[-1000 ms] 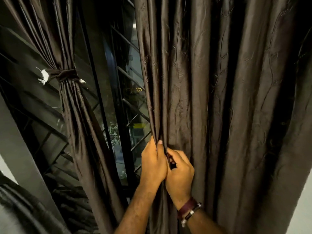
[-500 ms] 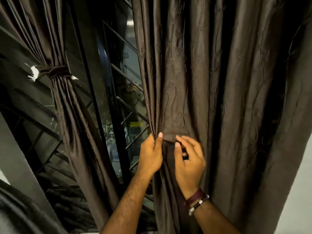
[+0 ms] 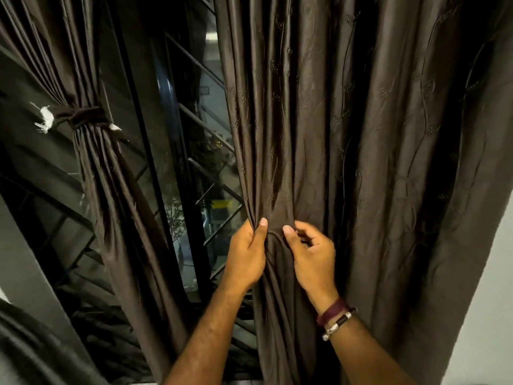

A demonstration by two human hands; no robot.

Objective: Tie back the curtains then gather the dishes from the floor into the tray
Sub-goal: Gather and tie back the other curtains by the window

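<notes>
A dark brown right curtain [image 3: 361, 134] hangs in front of me. My left hand [image 3: 245, 254] grips its left edge, thumb pressed into the folds. Beside it, my right hand [image 3: 313, 254] pinches a fold of the same curtain between thumb and curled fingers. A short stretch of fabric is pulled taut between the two hands. The left curtain [image 3: 111, 190] is bunched and bound by a brown tie-back [image 3: 80, 118] with white ends. No dishes or tray are in view.
Between the curtains is a dark window [image 3: 191, 162] with a diagonal metal grille. A white wall [image 3: 485, 315] runs along the right edge. A grey wall edge [image 3: 25, 259] stands at the lower left.
My hands have moved apart and slightly up the curtain; they were pressed together a second ago. The fabric between them is now spread and taut.
</notes>
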